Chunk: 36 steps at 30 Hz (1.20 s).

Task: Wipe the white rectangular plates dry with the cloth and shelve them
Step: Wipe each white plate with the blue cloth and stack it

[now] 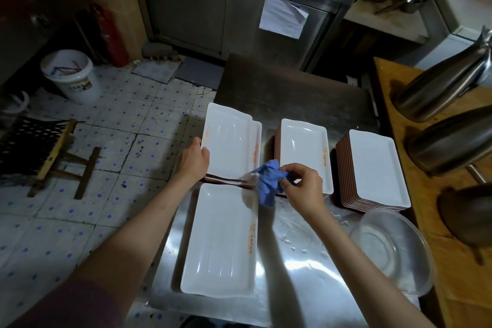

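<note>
Starting far left on the tiled floor: white bucket near the wall, wooden stool lying below it, red extinguisher standing behind. Moving onto the steel desk, wet with droplets: left hand gripping the left edge of the top white plate, thumb over the rim, plate sitting slightly askew on a stack at the desk's left side. Directly nearer the camera, single white plate lying flat with orange print along its right edge. Just right of those, blue cloth bunched and hanging, pinched by the right hand, fingers curled round it, hovering over the gap between the left stack and the middle stack. Middle stack showing brown undersides down its left side, white face up. Further right, third stack, taller, brown edges layered, near the desk's right border. In front of it, clear plastic bowl sitting on the desk corner. Rightmost, wooden table carrying steel jugs. Behind everything, steel cabinet with a paper sheet stuck on its door.
</note>
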Each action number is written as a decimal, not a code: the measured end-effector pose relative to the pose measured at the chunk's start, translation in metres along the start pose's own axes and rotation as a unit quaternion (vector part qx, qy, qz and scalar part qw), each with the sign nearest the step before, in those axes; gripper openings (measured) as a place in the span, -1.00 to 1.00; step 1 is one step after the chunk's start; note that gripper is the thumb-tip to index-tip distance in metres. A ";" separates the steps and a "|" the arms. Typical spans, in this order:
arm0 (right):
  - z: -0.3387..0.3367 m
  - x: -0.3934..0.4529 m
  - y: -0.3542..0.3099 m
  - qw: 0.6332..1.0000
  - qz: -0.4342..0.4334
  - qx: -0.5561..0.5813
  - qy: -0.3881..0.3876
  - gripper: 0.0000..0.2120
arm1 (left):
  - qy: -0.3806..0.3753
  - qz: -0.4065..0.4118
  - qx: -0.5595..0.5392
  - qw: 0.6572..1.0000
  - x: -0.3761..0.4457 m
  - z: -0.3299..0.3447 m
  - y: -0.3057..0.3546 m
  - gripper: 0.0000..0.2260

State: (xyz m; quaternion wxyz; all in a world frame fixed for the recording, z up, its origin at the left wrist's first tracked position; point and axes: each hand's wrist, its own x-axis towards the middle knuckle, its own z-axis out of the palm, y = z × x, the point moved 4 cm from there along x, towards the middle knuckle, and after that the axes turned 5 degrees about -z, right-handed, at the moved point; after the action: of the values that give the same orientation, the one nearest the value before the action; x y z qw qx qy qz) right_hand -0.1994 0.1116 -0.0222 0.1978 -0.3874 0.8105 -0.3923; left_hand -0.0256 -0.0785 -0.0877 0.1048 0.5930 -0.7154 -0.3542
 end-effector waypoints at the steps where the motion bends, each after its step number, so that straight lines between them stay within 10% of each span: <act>1: -0.001 0.000 0.001 1.000 0.004 0.001 0.002 -0.81 | -0.001 -0.003 -0.011 1.000 -0.001 -0.001 0.000 -0.77; 36: -0.162 -0.061 0.065 0.992 -0.001 -0.001 0.127 -0.82 | -0.176 0.042 -0.185 0.966 -0.131 0.098 0.106 -0.68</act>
State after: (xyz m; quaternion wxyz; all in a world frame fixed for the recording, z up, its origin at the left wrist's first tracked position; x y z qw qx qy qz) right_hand -0.2939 0.2627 0.0271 0.0922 -0.3357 0.8288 -0.4380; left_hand -0.1272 0.0846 -0.0567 0.0993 0.4608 -0.6692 -0.5744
